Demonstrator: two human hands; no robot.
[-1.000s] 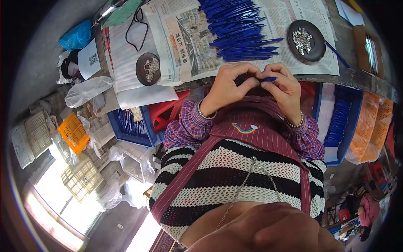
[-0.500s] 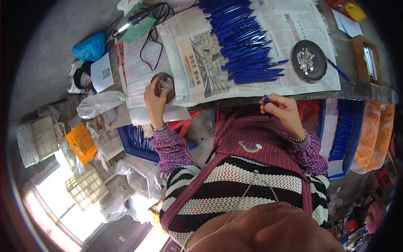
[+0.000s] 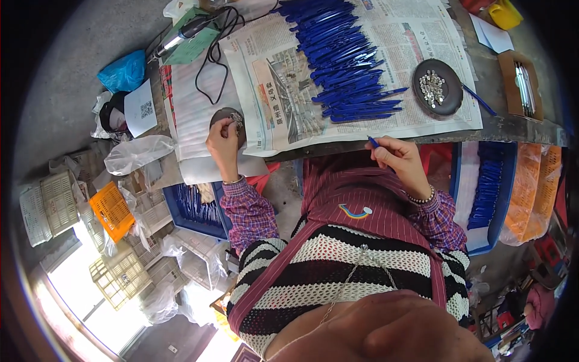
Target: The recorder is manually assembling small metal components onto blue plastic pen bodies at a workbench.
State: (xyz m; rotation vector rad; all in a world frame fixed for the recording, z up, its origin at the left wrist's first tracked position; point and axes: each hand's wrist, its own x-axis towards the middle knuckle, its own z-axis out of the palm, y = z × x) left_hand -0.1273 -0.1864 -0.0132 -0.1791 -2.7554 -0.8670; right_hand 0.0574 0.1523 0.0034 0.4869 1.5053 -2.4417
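Observation:
My left hand (image 3: 223, 146) is over a small dark dish (image 3: 241, 136) at the table's near left edge. Its thumb and fingertips are pinched together just above small silvery pieces (image 3: 236, 120) in the dish; whatever they hold is too small to make out. My right hand (image 3: 399, 159), in front of the table edge, pinches a slim blue pen-like stick (image 3: 373, 142), its tip pointing up and left. Many similar blue sticks (image 3: 347, 66) lie in a long row on newspaper (image 3: 289, 130). Right of the row, a round dark plate (image 3: 449, 107) bears small shiny pieces (image 3: 432, 87).
A blue stick (image 3: 480, 99) lies beside the plate, near a cardboard box (image 3: 511, 84). A corded tool (image 3: 186, 31) rests at the back left. Blue trays (image 3: 508, 199) with more sticks stand below the table on both sides. Plastic crates (image 3: 117, 211) are stacked at left.
My left fingers, spread in the dish before, have closed into a pinch over it. The blue stick in my right hand has tilted, tip further left. The whole view has shifted slightly.

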